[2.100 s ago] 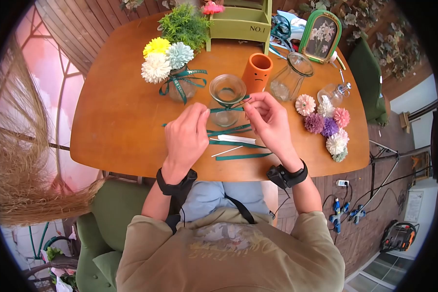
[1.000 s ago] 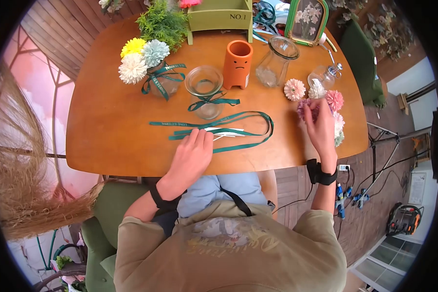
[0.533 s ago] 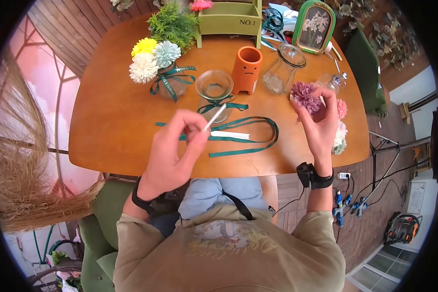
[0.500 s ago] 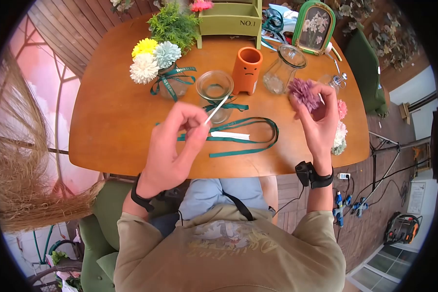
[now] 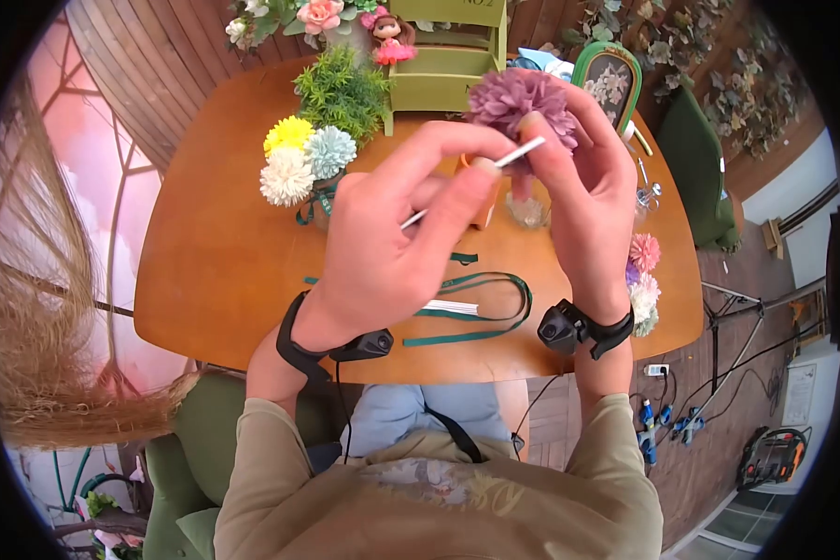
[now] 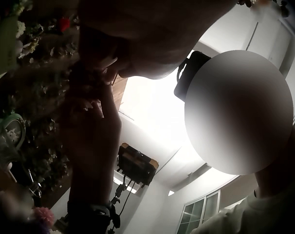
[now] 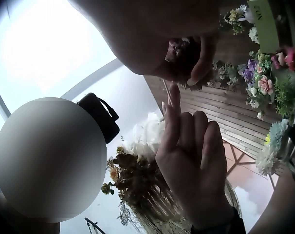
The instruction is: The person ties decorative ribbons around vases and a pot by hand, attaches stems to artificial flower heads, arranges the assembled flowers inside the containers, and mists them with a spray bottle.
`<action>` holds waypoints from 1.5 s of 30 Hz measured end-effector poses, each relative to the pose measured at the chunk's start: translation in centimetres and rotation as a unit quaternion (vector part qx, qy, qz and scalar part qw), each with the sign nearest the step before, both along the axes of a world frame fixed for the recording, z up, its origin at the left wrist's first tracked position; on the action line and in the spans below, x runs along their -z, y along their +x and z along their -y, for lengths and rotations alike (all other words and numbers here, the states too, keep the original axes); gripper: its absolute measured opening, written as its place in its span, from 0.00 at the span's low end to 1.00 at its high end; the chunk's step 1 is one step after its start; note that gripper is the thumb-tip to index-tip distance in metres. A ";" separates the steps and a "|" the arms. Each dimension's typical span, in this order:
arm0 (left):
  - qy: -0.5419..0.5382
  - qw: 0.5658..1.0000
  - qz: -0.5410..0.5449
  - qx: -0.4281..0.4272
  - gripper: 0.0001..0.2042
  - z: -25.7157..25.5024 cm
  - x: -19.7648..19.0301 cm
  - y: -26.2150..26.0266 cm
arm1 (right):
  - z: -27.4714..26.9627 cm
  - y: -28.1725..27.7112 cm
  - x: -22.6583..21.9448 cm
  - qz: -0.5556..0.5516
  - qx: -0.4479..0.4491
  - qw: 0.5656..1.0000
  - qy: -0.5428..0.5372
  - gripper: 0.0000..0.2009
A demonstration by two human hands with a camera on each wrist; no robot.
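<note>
My left hand [image 5: 383, 224] pinches a thin white stick [image 5: 521, 152] between thumb and index finger, its tip slanting up toward the flower. A purple artificial flower head [image 5: 523, 105] is in the fingers of my right hand [image 5: 588, 205], raised over the table, the thumb along its underside. The stick's tip overlaps the right thumb in the head view. Below the hands, more white sticks [image 5: 453, 307] lie within a loop of dark green ribbon [image 5: 525, 303]. The ribbon-tied glass jar is hidden behind my left hand. Both wrist views are dark, with the hands close together.
Yellow, white and blue flowers [image 5: 289, 173] stand in a ribbon-tied vase at left, before a green plant [image 5: 343, 91]. Behind are a green wooden rack [image 5: 443, 67] and a picture frame [image 5: 633, 84]. Loose flower heads [image 5: 644, 252] lie at right. An orange vase [image 5: 484, 217] is mostly covered.
My hands left the ribbon on the glass jar. The right picked up the purple flower head and the left a white stick. Both have since risen and come together.
</note>
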State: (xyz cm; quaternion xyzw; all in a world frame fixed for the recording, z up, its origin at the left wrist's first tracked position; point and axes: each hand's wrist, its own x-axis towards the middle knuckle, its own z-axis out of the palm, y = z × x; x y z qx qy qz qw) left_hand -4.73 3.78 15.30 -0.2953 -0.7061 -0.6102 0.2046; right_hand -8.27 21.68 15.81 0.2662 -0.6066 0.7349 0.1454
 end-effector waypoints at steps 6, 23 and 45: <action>-0.012 0.998 0.055 0.016 0.14 1.6 -0.4 0.0 | 1.7 0.1 -0.4 -0.035 0.040 0.998 -0.031 0.16; -0.074 0.989 -0.072 -0.108 0.12 0.2 1.0 0.4 | 1.5 0.4 -0.1 -0.014 0.006 0.996 -0.086 0.17; -0.113 0.976 -0.124 -0.141 0.14 0.1 0.6 0.5 | 1.7 0.9 0.4 -0.039 0.039 0.996 -0.073 0.17</action>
